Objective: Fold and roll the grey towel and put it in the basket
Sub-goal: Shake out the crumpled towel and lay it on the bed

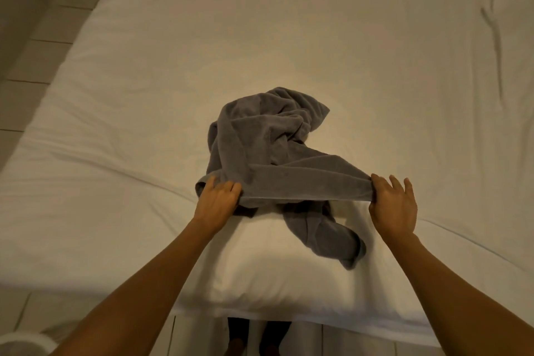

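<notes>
Here my left hand (217,202) and right hand (395,205) each pinch an end of one edge of the grey towel (268,147), stretched taut between them. The rest lies crumpled on the white bed (144,95), a tail trailing toward me.

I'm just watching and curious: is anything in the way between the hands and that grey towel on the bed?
No. The left hand and the right hand already grip one edge of the grey towel, stretched between them above the white bed. The rest lies crumpled. No basket is in view.
</notes>
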A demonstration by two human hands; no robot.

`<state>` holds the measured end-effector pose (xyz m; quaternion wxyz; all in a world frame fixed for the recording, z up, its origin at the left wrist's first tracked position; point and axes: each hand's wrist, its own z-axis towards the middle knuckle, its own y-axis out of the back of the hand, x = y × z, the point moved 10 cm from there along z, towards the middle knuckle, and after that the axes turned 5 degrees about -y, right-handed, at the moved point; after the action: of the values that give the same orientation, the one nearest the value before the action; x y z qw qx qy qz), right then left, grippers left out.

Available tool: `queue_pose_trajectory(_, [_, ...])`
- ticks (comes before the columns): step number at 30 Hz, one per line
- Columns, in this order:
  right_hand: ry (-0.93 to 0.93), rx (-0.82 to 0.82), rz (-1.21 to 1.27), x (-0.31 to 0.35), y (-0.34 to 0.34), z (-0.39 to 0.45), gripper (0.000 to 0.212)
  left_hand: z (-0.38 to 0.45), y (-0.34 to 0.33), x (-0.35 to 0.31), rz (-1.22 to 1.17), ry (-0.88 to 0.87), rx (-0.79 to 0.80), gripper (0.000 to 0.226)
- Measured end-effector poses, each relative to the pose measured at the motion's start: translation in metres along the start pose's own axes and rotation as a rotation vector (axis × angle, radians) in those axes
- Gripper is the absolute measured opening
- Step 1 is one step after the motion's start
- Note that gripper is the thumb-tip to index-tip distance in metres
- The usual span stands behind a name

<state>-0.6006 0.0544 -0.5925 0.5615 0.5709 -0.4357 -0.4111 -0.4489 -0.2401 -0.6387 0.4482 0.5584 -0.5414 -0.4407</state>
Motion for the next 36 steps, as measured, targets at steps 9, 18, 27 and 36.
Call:
queue_pose_trajectory(9, [0.189, -0.067, -0.017, 0.026, -0.007, -0.016, 0.042, 0.022, 0.01, 0.041, 0.051, 0.337, 0.079, 0.049])
queue_pose_trajectory(18, [-0.026, -0.01, -0.077, -0.013, -0.013, -0.012, 0.044, 0.025, 0.021, 0.064, 0.054, 0.399, 0.163, 0.012])
queue_pose_trajectory(27, [-0.034, 0.054, -0.138, -0.007, -0.013, 0.006, 0.036, 0.023, 0.045, 0.115, -0.009, 0.614, -0.039, 0.063])
queue_pose_trajectory(36, [-0.02, 0.095, -0.191, -0.005, -0.008, 0.015, 0.033, -0.009, 0.021, 0.16, -0.053, 0.758, 0.021, 0.071])
